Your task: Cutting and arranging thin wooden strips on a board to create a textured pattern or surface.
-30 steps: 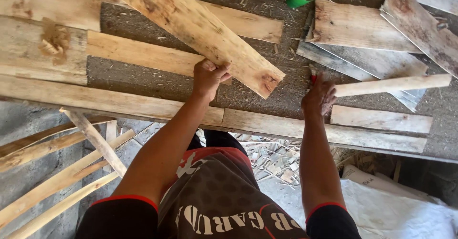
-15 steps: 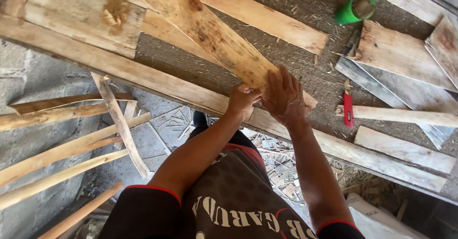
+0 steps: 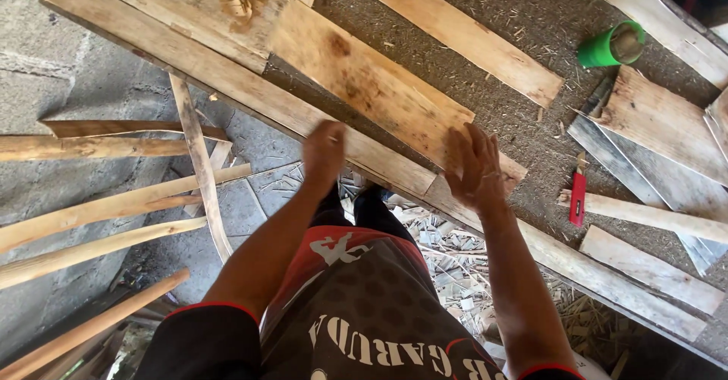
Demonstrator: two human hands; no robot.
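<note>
A wide pale wooden plank point(image 3: 379, 92) lies slanted on the workbench, its near end at the bench's front edge. My right hand point(image 3: 474, 168) rests flat on that near end, fingers spread. My left hand point(image 3: 324, 152) hangs loosely curled over the long edge beam point(image 3: 227, 84) just left of the plank, holding nothing. Whether it touches the beam I cannot tell.
A green cup point(image 3: 613, 45) stands at the back right. A red-handled tool point(image 3: 578, 196) lies on the bench beside grey and pale boards point(image 3: 652, 122). Thin wooden slats point(image 3: 98, 213) lean at the left over the concrete floor. Wood shavings point(image 3: 447, 251) lie below the bench.
The view swung right and the plank now lies further left. My hands, close together on the plank's end before, have spread apart: the left moved off to the left, the right stays on the end.
</note>
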